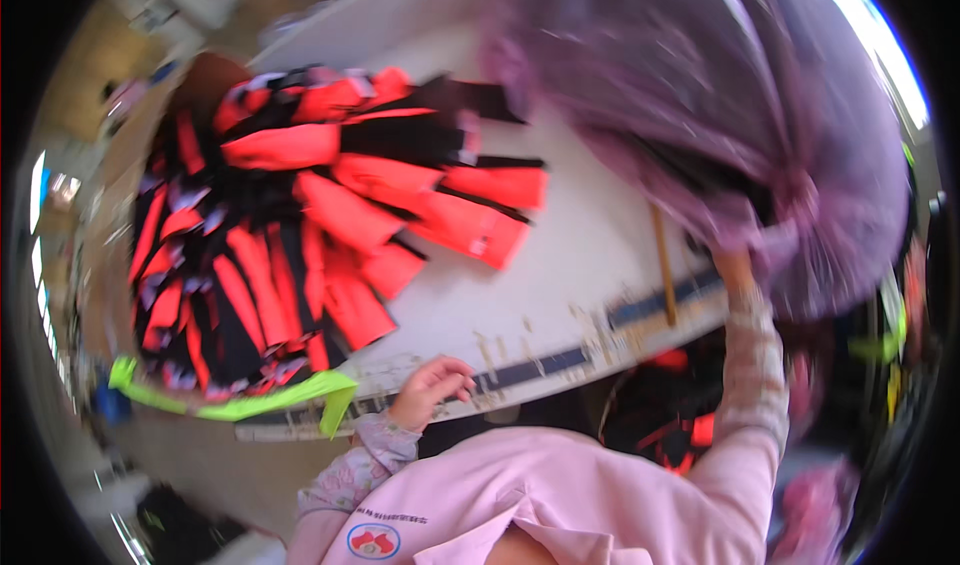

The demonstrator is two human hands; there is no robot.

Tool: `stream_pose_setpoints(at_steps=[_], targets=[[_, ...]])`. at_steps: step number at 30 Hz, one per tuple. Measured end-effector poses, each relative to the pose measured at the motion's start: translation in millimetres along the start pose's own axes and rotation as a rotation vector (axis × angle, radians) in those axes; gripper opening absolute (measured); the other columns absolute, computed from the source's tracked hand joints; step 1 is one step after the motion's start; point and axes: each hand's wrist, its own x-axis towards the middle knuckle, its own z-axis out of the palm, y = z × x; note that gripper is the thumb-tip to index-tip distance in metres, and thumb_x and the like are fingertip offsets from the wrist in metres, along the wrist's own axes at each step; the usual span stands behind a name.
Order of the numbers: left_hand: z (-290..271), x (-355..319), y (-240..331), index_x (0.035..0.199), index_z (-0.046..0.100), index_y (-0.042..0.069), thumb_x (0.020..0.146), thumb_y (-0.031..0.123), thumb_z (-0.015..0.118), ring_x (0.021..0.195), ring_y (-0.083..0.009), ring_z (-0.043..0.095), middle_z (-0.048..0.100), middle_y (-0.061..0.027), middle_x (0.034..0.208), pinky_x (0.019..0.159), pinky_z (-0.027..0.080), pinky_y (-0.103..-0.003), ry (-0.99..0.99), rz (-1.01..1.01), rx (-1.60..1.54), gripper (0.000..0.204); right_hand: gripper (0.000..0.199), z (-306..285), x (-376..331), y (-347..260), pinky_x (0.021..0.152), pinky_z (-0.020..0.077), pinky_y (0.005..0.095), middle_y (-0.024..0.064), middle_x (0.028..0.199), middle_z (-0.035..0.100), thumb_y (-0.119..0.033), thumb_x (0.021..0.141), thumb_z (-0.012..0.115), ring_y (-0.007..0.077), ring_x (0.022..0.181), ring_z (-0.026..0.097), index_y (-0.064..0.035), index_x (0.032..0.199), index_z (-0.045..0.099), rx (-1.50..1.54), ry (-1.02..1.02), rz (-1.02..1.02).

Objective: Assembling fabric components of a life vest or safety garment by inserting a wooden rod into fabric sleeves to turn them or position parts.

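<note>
A large, translucent purple plastic bag (690,75) bulges over the right side of the white table (470,310), with dark contents showing through. My right hand (737,268) is closed on the bag's lower edge, near a gathered knot of plastic; its fingertips are partly hidden by the film. Close to the table's front edge, my left hand (433,389) hovers with loosely bent fingers and nothing visible in them. Ahead and to the left of it lies a fanned heap of coral-orange and black fabric pieces (350,205).
A neon-yellow strip (240,405) hangs along the table's front left edge. A thin wooden stick (664,265) lies near the bag. Worn tape (535,367) runs along the front edge. Below the table at right are dark and orange fabrics (660,415) and a pink plastic bundle (815,505).
</note>
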Motion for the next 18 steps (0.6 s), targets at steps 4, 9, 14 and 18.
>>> stream_pose_setpoints(at_steps=[4, 9, 14, 18], targets=[[-38.1, -16.1, -36.2, 0.104, 0.058, 0.007, 0.088, 0.022, 0.055, 0.067, -0.0090, 0.056, 0.060, -0.0039, 0.088, 0.062, 0.045, -0.022, 0.124, -0.124, 0.117, 0.023, 0.034, 18.2, -7.9, -20.3, 0.055, 0.0479, 0.0445, 0.0167, 0.080, 0.062, -0.036, 0.086, 0.054, 0.0351, 0.069, 0.060, -0.0033, 0.092, 0.060, 0.699, -0.064, 0.419], [-52.0, -72.6, -50.0, 0.102, 0.058, 0.006, 0.088, 0.025, 0.055, 0.061, -0.0086, 0.056, 0.060, -0.0032, 0.085, 0.061, 0.049, -0.023, 0.406, -0.139, 0.113, 0.023, 0.027, 10.7, -0.2, -5.6, 0.087, 0.0422, 0.0402, 0.0223, 0.105, 0.059, -0.012, 0.079, 0.055, 0.0363, 0.100, 0.055, 0.0026, 0.101, 0.058, 1.157, -0.047, 0.344], [-68.4, -103.0, -69.0, 0.100, 0.058, 0.007, 0.087, 0.025, 0.056, 0.059, -0.0082, 0.055, 0.060, -0.0030, 0.083, 0.058, 0.048, -0.022, 0.443, -0.110, 0.044, 0.022, 0.038, -59.2, -29.1, -49.1, 0.083, 0.0424, 0.0382, 0.0224, 0.094, 0.059, -0.026, 0.079, 0.062, 0.0346, 0.094, 0.056, 0.0034, 0.101, 0.051, 1.192, 0.143, 0.704], [-96.5, -115.1, -66.1, 0.101, 0.057, 0.007, 0.088, 0.025, 0.056, 0.063, -0.0093, 0.057, 0.060, -0.0035, 0.086, 0.059, 0.048, -0.023, 0.265, -0.098, 0.132, 0.022, 0.047, -60.6, -113.0, -63.3, 0.084, 0.0431, 0.0386, 0.0217, 0.099, 0.059, -0.014, 0.069, 0.065, 0.0347, 0.092, 0.057, 0.0044, 0.108, 0.047, 1.241, 0.083, 0.641]])
